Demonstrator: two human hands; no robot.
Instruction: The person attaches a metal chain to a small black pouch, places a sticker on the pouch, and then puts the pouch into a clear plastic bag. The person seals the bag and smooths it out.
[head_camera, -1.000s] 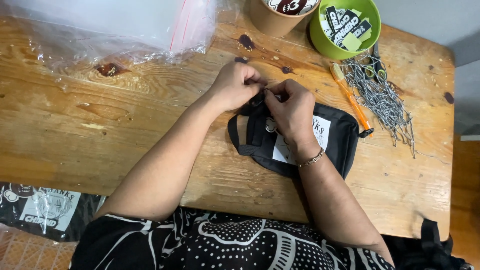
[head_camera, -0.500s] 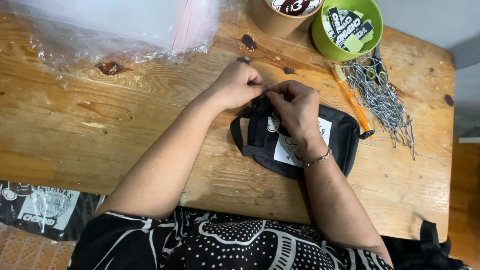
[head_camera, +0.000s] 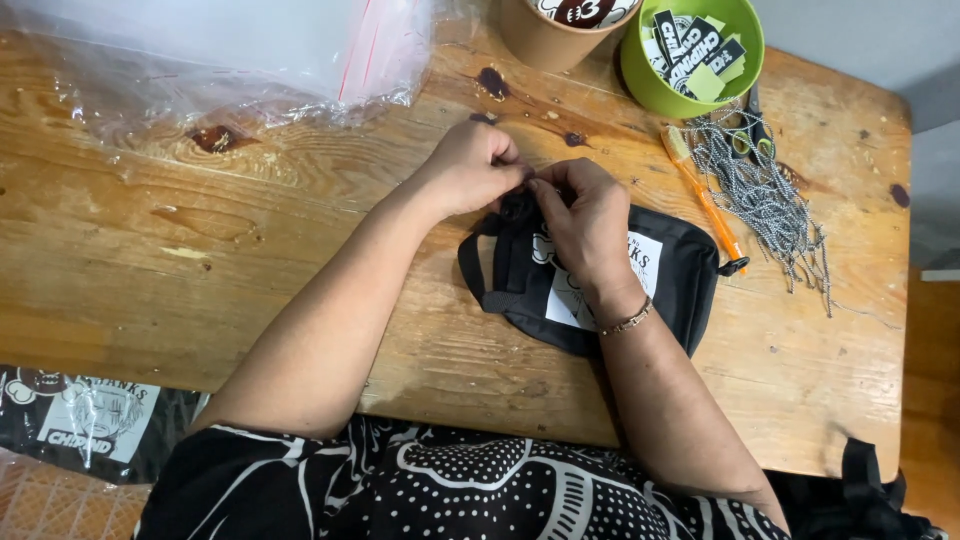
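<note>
Both hands meet at the top edge of a small black pouch (head_camera: 640, 290) lying flat on the wooden surface (head_camera: 200, 250). The left hand (head_camera: 475, 165) and right hand (head_camera: 585, 225) each pinch something tiny there, probably a zipper pull, hidden by fingers. A slip could drop that piece or drag the pouch askew. Its long axis runs left-right, printed label up.
</note>
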